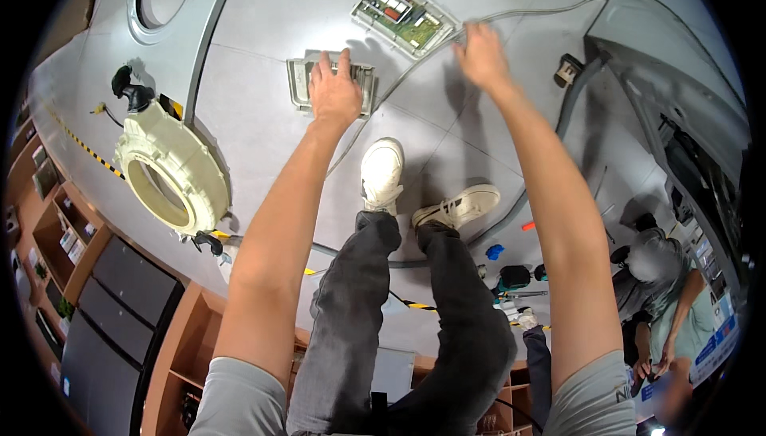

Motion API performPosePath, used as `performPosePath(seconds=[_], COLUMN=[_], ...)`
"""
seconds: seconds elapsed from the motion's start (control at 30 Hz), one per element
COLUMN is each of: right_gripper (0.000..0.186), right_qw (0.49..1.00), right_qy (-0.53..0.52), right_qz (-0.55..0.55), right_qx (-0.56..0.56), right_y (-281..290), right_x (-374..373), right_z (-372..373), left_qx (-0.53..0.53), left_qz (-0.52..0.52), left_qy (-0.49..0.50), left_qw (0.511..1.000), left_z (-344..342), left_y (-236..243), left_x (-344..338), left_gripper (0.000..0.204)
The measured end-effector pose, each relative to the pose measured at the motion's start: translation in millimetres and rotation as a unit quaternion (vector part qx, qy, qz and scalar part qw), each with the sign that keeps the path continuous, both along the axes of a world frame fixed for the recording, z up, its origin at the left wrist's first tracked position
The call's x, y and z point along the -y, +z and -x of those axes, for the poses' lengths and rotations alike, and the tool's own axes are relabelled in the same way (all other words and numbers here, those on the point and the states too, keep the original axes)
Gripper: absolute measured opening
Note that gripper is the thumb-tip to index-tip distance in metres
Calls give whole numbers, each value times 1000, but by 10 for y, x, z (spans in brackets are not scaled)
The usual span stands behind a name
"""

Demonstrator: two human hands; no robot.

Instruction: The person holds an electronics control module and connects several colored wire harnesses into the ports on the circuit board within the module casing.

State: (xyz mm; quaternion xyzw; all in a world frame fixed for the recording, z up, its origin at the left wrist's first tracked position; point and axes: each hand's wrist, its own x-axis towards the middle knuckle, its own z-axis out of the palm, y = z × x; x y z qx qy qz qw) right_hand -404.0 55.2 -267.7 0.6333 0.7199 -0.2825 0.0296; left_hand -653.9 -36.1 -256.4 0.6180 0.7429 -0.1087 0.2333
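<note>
My left hand [335, 91] reaches over a shallow light grey plastic cover [300, 85] on the floor, fingers spread across its upper part. Just right of it, a matching plastic housing [437, 40] lies tilted, with a green circuit board [416, 31] and a small red part showing inside. At that housing's right corner, my right hand [483, 59] has its fingers bent together around a thin grey cable [527, 12]. The cable runs past the cover toward my shoes and away to the upper right. My fingers partly hide the cable where it bends.
A cream ring-shaped plastic part [171, 169] and a grey panel with a round opening [179, 45] lie left. A dark grey hose [570, 105] curves around my shoes [383, 169]. Right are a power drill [515, 278], a large grey metal casing [678, 53] and another person [666, 300].
</note>
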Motion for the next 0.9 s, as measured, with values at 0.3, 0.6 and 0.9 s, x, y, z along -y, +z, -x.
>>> performPosePath(seconds=[0.3,0.6,0.9], right_gripper=[46,48,44], right_qw=[997,964,853], right_qy=[-45,-135,-246], right_qz=[52,159,279], right_qx=[-23,-162,-366], right_y=[-921,-1000,-297], right_x=[-548,-397,-169], right_z=[291,164,233], left_qx=[-22,28,128], left_qz=[-35,-95,-137], left_qy=[-108,-72,134], left_qw=[993,992,973], left_z=[181,140,80], left_y=[-409,-374,56], left_x=[94,133,323], left_gripper=[56,47,45])
